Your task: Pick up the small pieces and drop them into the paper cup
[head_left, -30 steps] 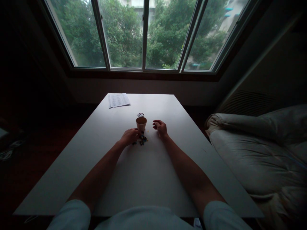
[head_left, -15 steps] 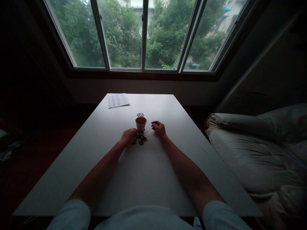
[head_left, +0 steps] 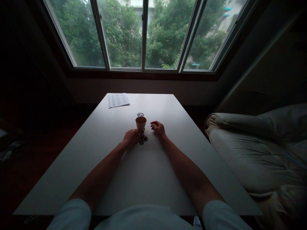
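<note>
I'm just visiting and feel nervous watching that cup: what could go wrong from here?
The cup stands upright close to the left hand, so a nudge might tip it. The small pieces lie loose on the white table beside that hand, so a careless sweep could scatter them.

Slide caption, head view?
At a white table, left hand by small pieces near a cup, right hand opposite.

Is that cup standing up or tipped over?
The cup is upright: its round open rim is on top, and its sides narrow downward toward the table. Whether anything lies at its bottom, I cannot tell.
</note>
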A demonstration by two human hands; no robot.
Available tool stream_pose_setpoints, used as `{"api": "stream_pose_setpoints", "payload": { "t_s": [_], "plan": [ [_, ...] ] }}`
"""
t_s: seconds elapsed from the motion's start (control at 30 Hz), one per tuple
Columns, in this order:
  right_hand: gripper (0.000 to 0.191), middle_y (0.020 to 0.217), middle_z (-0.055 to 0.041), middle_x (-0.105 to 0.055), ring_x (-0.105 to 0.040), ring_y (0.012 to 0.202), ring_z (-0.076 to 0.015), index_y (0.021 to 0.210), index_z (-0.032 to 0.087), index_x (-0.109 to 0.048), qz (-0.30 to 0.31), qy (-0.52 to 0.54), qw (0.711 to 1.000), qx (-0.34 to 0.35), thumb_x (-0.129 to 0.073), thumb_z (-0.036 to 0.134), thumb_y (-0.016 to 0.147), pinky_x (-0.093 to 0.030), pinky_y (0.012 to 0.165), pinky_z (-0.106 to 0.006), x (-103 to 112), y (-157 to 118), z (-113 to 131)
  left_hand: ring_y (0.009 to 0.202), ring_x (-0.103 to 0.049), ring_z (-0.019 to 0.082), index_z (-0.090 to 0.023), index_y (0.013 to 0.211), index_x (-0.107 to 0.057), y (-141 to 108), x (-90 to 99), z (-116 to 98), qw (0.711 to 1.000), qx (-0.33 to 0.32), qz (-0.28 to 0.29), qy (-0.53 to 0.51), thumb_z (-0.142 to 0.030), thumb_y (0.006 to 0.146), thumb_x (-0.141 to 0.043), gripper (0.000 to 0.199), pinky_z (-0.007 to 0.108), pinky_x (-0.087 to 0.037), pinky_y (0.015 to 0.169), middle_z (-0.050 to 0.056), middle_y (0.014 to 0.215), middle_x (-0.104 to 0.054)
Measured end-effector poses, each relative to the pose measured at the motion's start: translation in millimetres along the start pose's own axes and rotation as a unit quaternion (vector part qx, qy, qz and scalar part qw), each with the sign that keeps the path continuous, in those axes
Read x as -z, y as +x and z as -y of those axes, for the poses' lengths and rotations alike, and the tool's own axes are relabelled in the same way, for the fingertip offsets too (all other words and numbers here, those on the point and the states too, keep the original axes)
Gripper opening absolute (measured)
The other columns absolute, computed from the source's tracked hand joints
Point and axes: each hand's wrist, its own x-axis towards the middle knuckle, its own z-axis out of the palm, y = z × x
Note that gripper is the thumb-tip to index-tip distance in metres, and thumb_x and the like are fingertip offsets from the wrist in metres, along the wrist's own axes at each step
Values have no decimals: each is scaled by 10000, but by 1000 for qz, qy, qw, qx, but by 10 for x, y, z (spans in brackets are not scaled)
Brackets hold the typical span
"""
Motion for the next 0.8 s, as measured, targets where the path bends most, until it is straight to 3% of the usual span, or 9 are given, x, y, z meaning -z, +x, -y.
{"api": "stream_pose_setpoints", "payload": {
  "t_s": [0.63,0.8],
  "plan": [
    [271,738,-22,-695,-631,596,-141,901,189,-720,9,-30,999,10,-526,318,763,-496,581,-251,-6,-36,49,860,-660,210,-246,1098,-699,-5,-37,-6,1000,16,23,-11,-332,878,-569,269,289,-452,765,72,970,-719],
    [268,741,-19,-695,-632,600,-141,905,193,-719,16,-32,999,13,-525,312,764,-500,586,-252,-3,-32,34,949,-663,234,-240,1149,-675,-11,-47,-31,1000,28,6,12,-315,889,-558,294,309,-465,811,88,1040,-719]
  ]
}}
